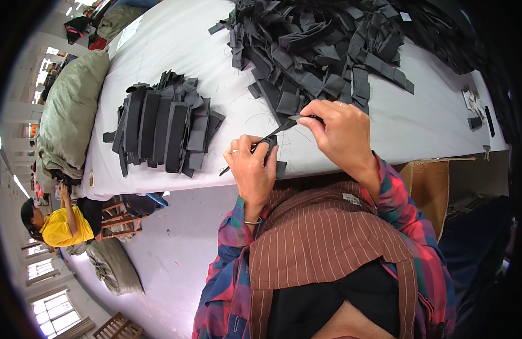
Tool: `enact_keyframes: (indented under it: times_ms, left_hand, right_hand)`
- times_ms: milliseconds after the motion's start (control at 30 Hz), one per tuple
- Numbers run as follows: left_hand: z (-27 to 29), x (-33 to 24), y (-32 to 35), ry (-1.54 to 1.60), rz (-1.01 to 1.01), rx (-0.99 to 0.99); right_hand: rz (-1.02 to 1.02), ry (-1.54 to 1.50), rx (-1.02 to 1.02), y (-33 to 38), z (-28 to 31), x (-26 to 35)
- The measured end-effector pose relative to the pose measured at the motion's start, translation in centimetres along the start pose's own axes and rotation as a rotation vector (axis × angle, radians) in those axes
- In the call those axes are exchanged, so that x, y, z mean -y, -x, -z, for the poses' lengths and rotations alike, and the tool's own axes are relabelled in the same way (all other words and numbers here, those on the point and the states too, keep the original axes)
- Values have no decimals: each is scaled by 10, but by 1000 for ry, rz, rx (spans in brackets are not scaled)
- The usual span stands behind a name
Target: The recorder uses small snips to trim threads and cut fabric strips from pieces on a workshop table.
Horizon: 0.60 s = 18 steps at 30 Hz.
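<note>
Near the table's front edge, my left hand [251, 169] is closed around a dark grey fabric strip [281, 129], with more folded dark fabric under its fingers. My right hand [343, 135] pinches the strip's other end between thumb and fingers, so it runs slanted between both hands. Beyond them spreads a large loose heap of dark grey fabric strips [323, 51]. Left of my hands lies a stack of similar strips [159, 121], laid side by side in rows. Exactly how my left fingers grip the strip is partly hidden.
All this lies on a white-covered table [227, 73]. A cardboard box [430, 189] stands below its right edge. Black material [442, 31] lies at the far right. A bulging green sack [72, 113] rests beyond the left edge, where a person in a yellow shirt [66, 226] sits.
</note>
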<state>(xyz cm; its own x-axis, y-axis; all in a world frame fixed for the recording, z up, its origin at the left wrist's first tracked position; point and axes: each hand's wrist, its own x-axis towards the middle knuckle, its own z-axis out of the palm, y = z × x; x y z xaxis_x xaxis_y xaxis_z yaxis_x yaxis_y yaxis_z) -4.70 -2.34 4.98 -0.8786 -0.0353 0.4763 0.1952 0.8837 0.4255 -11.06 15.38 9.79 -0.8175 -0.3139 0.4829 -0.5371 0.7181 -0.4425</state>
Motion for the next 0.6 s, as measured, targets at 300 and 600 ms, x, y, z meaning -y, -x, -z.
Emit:
enact_keyframes:
  times_ms: [300, 600]
  left_hand:
    - [-3, 1, -1, 9, -28, -17]
    - [-3, 1, 1, 5, -46, 19]
  right_hand:
    - [-68, -47, 32, 0, 2, 0]
    - [-47, -13, 82, 4, -2, -6]
